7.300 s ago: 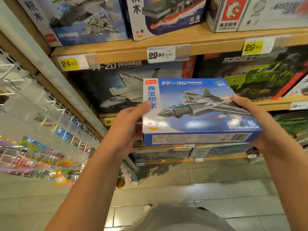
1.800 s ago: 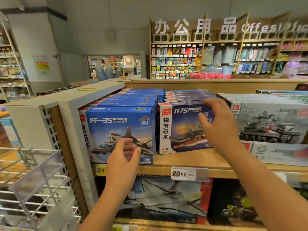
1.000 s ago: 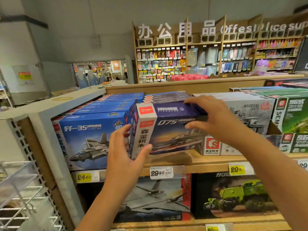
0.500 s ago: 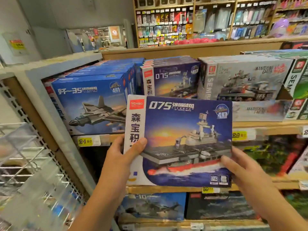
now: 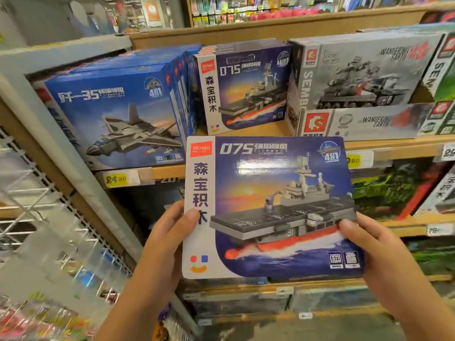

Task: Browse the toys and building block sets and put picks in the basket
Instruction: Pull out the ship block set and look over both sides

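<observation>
I hold a dark blue 075 warship block box [image 5: 270, 207] upright in front of the shelves, its printed front facing me. My left hand [image 5: 167, 239] grips its left edge, thumb on the white side strip. My right hand [image 5: 369, 244] grips the lower right edge, thumb on the front. On the top shelf stand more 075 boxes [image 5: 243, 84] and, to their left, blue jet-fighter boxes [image 5: 118, 114]. No basket is in view.
Grey tank boxes [image 5: 364, 75] fill the top shelf's right side. Wooden shelf edges carry yellow price tags [image 5: 115, 178]. A lower shelf holds a green vehicle box [image 5: 389, 190]. A white wire rack [image 5: 37, 205] with small packets stands to the left.
The view has dipped and closed in slightly. The warship box sits a little lower before the shelf, both hands keeping the same hold.
</observation>
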